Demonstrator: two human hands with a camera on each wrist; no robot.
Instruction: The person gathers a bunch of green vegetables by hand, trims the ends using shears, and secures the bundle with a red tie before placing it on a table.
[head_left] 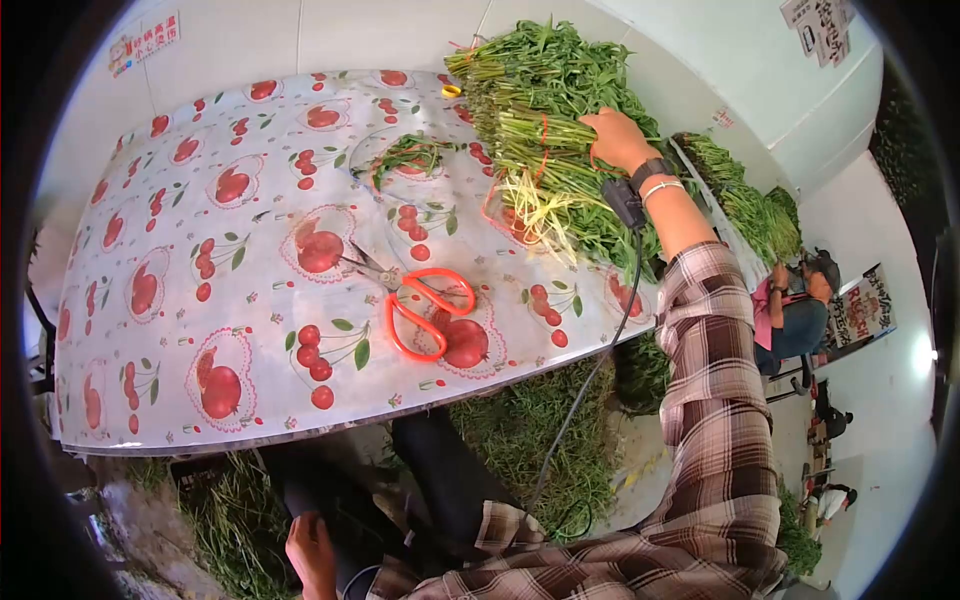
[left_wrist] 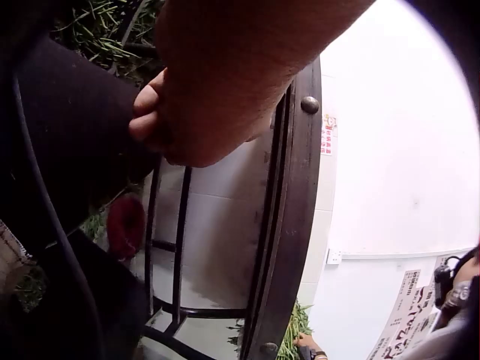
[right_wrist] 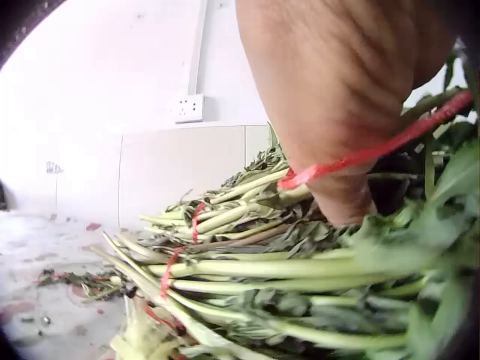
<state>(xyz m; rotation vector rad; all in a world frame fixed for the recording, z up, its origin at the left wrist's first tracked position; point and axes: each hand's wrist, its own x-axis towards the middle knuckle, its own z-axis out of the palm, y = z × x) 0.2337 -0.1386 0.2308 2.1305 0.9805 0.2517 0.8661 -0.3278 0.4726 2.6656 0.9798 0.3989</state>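
Note:
At the right end of the table, my right hand (head_left: 620,140) grips a bundle of leafy green stems (head_left: 540,130) on top of a pile. In the right wrist view its thumb (right_wrist: 345,202) reaches down among the stems, and a red tie (right_wrist: 375,150) crosses in front of the hand; the other fingers are mostly hidden. More red ties (right_wrist: 171,270) bind nearby bundles. Pale yellow strips (head_left: 540,215) lie against the pile's front. My left hand (head_left: 312,555) hangs loosely curled near my lap, holding nothing, below the table edge. Scissors with orange handles (head_left: 432,300) lie apart on the tablecloth.
A fruit-patterned cloth (head_left: 260,290) covers the table. Loose trimmings (head_left: 410,155) and a yellow tape roll (head_left: 452,91) lie near the back. More greens (head_left: 735,190) sit beyond the pile. Cut greens (head_left: 540,430) cover the floor below. A cable (head_left: 590,385) hangs from my right wrist.

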